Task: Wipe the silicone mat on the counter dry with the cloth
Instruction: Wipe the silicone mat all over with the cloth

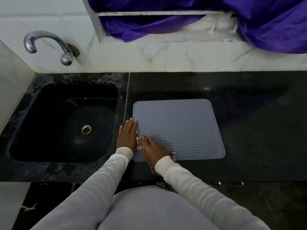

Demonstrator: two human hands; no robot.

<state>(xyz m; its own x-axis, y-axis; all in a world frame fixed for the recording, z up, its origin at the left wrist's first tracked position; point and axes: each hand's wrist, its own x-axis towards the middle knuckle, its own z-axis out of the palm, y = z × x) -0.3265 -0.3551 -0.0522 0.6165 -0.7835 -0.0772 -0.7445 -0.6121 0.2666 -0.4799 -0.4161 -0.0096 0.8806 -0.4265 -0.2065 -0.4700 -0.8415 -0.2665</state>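
Two long white ribbed sleeves point(106, 176) reach away from the near edge toward the black stone counter point(249, 130). At the end of the left sleeve, the left hand point(127, 136) lies flat with its fingers straight and together, palm down, straddling the left edge of the grey-blue rectangular silicone mat with wavy ridges point(179, 127); its fingertips touch the mat's rim while most of the palm rests on the counter just beside it. It grips nothing.

The right hand point(153, 147) sits on the near-left corner of the mat, just right of the left hand, its fingers curled down over a crumpled pink-and-white checked cloth point(140, 142). It presses and holds the cloth against the mat; bits of cloth show at the fingertips, behind the wrist, and trailing off the mat's near edge onto the counter.

The mat lies flat on the counter, right of the black rectangular sink point(66, 122) and separated from it by a thin seam. A curved chrome tap point(48, 45) juts from the white marble-patterned wall point(182, 58) beyond the sink. Purple shiny fabric point(249, 19) drapes over the far ledge.
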